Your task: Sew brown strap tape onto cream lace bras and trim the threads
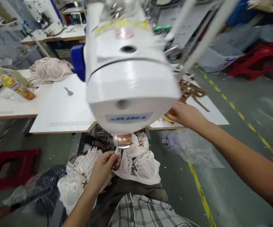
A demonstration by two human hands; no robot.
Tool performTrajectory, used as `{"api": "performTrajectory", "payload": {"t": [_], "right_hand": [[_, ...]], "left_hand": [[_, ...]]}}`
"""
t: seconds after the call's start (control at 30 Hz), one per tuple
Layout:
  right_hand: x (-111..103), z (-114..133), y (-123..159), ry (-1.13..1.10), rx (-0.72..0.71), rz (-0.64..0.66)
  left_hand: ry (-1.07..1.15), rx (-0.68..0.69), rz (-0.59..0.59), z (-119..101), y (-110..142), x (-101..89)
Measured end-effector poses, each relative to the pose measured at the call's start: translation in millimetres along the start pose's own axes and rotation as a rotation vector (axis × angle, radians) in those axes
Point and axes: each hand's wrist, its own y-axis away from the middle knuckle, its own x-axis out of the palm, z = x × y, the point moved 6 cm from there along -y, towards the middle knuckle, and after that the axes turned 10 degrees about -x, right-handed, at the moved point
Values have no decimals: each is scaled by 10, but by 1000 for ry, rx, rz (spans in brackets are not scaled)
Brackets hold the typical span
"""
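My left hand (109, 162) pinches the edge of a white lace bra (147, 165), just below the front of the white sewing machine (129, 85). That bra lies over my lap with its cups facing up and a small brown bow between them. To the left, more white lace bras (72, 186) with brown bows lie bunched under my forearm. My right hand (180, 114) is beside the machine head at the right tabletop edge, closed round a yellow loop that looks like a scissors handle (168, 119). The machine head partly hides those fingers, and the blades do not show.
Brown straps (189, 91) lie on the right tabletop. On the left are beige bras (50, 69), a drink bottle (18, 86) and a small grey tool (68, 91). Red stools (11, 170) and plastic bags (190, 146) are on the floor.
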Motion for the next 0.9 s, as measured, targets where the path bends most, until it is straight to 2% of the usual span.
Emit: {"api": "performTrajectory", "payload": {"t": [0.1, 0.2, 0.27, 0.37, 0.47, 0.57, 0.67, 0.8, 0.9], "right_hand": [[78, 462, 701, -271, -5, -7], [201, 1192, 1176, -427, -185, -14], [283, 1590, 1277, -461, -231, -47], [388, 1925, 1174, -494, -239, -88], [459, 2024, 1011, -519, -255, -102], [517, 2019, 960, -577, -275, -59], [547, 1957, 1023, -674, -229, -5], [535, 1865, 1145, -777, -103, -46], [578, 1892, 1175, -804, -76, -37]], "left_hand": [[159, -41, 27, 41, -20, 1], [211, -76, 45, 53, 0, 23], [227, -92, 68, 42, 31, 50], [204, -81, 94, 20, 77, 81], [122, -47, 95, 20, 105, 91], [18, -16, 48, 37, 109, 66], [-38, 15, 28, 42, 101, 49], [-88, 68, 55, 12, 88, 58], [-116, 80, 23, -22, 79, 46]]}}
